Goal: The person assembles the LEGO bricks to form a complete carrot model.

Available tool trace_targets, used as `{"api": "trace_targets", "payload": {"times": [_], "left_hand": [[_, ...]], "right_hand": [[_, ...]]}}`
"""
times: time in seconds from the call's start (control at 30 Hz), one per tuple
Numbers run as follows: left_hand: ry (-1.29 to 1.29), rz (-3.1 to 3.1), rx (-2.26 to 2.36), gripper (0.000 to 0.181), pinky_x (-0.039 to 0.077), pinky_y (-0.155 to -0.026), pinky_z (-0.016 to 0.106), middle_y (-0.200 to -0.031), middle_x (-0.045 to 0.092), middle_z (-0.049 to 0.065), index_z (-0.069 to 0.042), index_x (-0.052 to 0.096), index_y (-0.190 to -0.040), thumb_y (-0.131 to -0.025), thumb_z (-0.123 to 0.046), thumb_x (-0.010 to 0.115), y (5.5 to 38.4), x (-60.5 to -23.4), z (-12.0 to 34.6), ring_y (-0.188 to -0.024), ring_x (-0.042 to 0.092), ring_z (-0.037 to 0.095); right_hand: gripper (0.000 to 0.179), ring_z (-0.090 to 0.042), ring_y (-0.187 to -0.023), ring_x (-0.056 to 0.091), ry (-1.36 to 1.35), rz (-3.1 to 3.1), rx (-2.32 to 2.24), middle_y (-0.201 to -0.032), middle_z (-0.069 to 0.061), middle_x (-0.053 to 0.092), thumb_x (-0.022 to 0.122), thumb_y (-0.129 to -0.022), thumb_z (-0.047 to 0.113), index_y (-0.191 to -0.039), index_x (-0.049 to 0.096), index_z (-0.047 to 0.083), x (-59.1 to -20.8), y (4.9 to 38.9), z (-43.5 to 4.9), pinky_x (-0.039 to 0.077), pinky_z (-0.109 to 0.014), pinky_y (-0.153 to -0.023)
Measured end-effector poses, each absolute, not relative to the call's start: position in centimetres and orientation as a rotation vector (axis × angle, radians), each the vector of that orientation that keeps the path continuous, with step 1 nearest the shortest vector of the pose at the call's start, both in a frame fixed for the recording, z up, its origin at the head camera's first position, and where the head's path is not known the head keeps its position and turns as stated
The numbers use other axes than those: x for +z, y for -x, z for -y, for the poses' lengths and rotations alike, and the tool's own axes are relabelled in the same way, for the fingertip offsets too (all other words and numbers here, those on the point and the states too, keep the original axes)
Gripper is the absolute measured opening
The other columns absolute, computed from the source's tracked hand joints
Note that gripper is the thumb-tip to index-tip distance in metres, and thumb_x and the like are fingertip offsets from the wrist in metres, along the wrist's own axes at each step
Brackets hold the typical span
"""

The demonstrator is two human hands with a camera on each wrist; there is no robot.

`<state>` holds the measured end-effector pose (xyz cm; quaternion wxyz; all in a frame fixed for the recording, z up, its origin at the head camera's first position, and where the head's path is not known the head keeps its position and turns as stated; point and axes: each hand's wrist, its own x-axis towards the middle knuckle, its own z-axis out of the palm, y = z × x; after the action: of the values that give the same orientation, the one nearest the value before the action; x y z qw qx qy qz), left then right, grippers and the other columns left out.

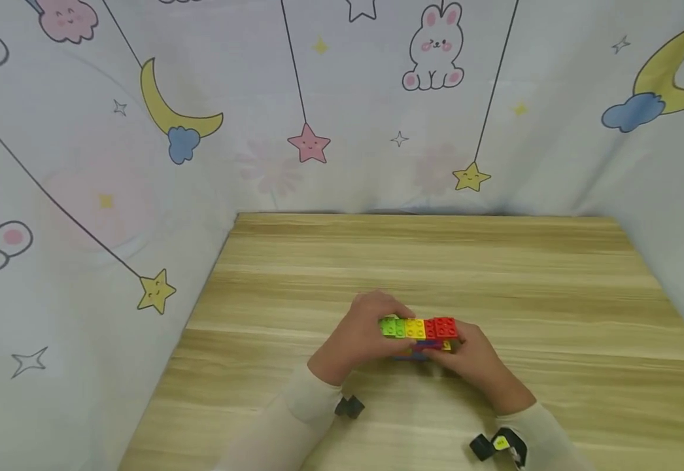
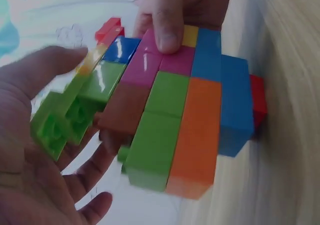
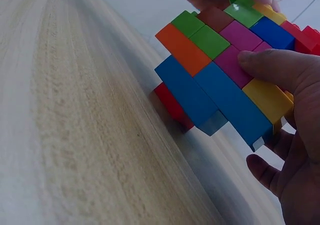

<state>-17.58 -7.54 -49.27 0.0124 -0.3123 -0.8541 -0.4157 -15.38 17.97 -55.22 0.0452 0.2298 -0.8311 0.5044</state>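
Note:
A built block structure point(image 1: 415, 328) of coloured toy bricks is held between both hands over the wooden table. Green, yellow and red bricks form its top row; blue, pink, brown and orange bricks point(image 2: 197, 135) are stacked below. My left hand point(image 1: 363, 333) holds the green end, its thumb point(image 2: 55, 67) at the top row by the yellow brick and its fingers behind. From the other side my right hand point(image 1: 474, 360) grips the structure, thumb point(image 3: 275, 67) on a pink brick. At the bottom, a red brick point(image 3: 171, 107) sits close to the tabletop; whether it touches cannot be told.
The wooden table point(image 1: 424, 261) spreads out around the hands. A white cloth backdrop point(image 1: 365, 85) with printed stars, moons and rabbits stands along its back and sides. Small black devices point(image 1: 483, 447) are strapped at the wrists.

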Motion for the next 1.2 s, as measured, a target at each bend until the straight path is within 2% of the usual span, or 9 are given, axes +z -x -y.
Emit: {"api": "trace_targets", "payload": {"times": [0.13,0.2,0.4,0.5,0.67,0.8,0.87,1.1,1.2], "left_hand": [[0.818,2.698,-1.633,0.065,0.048,-0.101,0.047,-0.125,0.068,-0.007,-0.034,0.065,-0.138,-0.078,-0.035,0.091,17.5,-50.6,9.9,-0.115,0.058,0.014],[0.746,2.743,-1.721,0.071,0.047,-0.102,0.048,-0.124,0.068,-0.006,-0.031,0.062,-0.142,-0.078,-0.032,0.091,17.3,-51.5,11.1,-0.115,0.060,0.016],[0.571,2.889,-1.779,0.040,0.057,-0.087,0.035,-0.107,0.072,-0.012,-0.025,0.074,-0.121,-0.084,-0.024,0.088,17.1,-54.0,11.6,-0.099,0.069,0.011],[0.482,2.883,-1.805,0.030,0.058,-0.083,0.037,-0.104,0.073,-0.011,-0.024,0.077,-0.114,-0.085,-0.026,0.086,17.3,-54.3,11.1,-0.093,0.071,0.012],[0.273,2.860,-1.987,0.034,0.057,-0.088,0.039,-0.103,0.076,-0.007,-0.021,0.078,-0.116,-0.085,-0.034,0.086,18.1,-54.7,10.7,-0.096,0.072,0.015],[0.120,2.813,-2.166,0.038,0.058,-0.089,0.039,-0.103,0.078,0.000,-0.015,0.078,-0.118,-0.085,-0.032,0.086,18.8,-54.6,10.5,-0.093,0.074,0.019],[0.090,2.814,-2.179,0.038,0.057,-0.089,0.038,-0.103,0.077,0.001,-0.014,0.078,-0.118,-0.085,-0.031,0.086,19.0,-54.6,10.5,-0.092,0.074,0.019],[0.040,2.870,-2.067,0.035,0.058,-0.088,0.037,-0.102,0.076,-0.001,-0.013,0.079,-0.117,-0.087,-0.030,0.085,18.8,-55.1,10.2,-0.092,0.072,0.016],[0.032,2.896,-1.967,0.033,0.058,-0.088,0.038,-0.102,0.076,-0.002,-0.013,0.079,-0.115,-0.088,-0.030,0.084,18.5,-55.5,9.9,-0.093,0.071,0.016]], "right_hand": [[0.051,-0.009,-0.113,0.066,-0.627,2.585,1.559,-0.120,0.003,0.074,0.090,-0.081,0.019,-0.128,0.070,0.015,-55.2,15.3,-18.7,0.049,-0.024,-0.098],[0.054,-0.010,-0.113,0.065,-0.566,2.627,1.542,-0.121,0.005,0.073,0.090,-0.082,0.022,-0.131,0.068,0.018,-55.0,15.1,-19.3,0.049,-0.028,-0.097],[0.039,-0.018,-0.109,0.067,-0.448,2.723,1.438,-0.118,0.003,0.075,0.085,-0.088,0.030,-0.124,0.073,0.017,-54.8,15.0,-20.4,0.054,-0.047,-0.094],[0.040,-0.025,-0.110,0.069,-0.363,2.749,1.483,-0.120,-0.004,0.075,0.082,-0.091,0.032,-0.124,0.074,0.011,-54.7,15.1,-20.3,0.055,-0.042,-0.094],[0.049,-0.028,-0.109,0.067,-0.127,2.821,1.538,-0.124,-0.009,0.073,0.075,-0.094,0.045,-0.130,0.073,0.011,-54.4,15.6,-20.0,0.054,-0.032,-0.089],[0.050,-0.031,-0.116,0.064,-0.051,2.832,1.537,-0.124,-0.010,0.073,0.071,-0.096,0.049,-0.129,0.073,0.011,-54.1,16.1,-19.6,0.053,-0.046,-0.096],[0.051,-0.031,-0.118,0.063,-0.036,2.847,1.543,-0.125,-0.009,0.073,0.070,-0.097,0.050,-0.129,0.073,0.011,-54.1,16.3,-19.4,0.052,-0.048,-0.099],[0.053,-0.025,-0.088,0.063,0.088,2.886,1.668,-0.115,-0.010,0.073,0.071,-0.097,0.047,-0.131,0.071,0.007,-54.3,16.1,-18.7,0.054,-0.032,-0.075],[0.055,-0.021,-0.087,0.064,0.095,2.923,1.657,-0.114,-0.010,0.073,0.074,-0.096,0.044,-0.134,0.068,0.005,-54.3,15.9,-18.4,0.055,-0.030,-0.074]]}}
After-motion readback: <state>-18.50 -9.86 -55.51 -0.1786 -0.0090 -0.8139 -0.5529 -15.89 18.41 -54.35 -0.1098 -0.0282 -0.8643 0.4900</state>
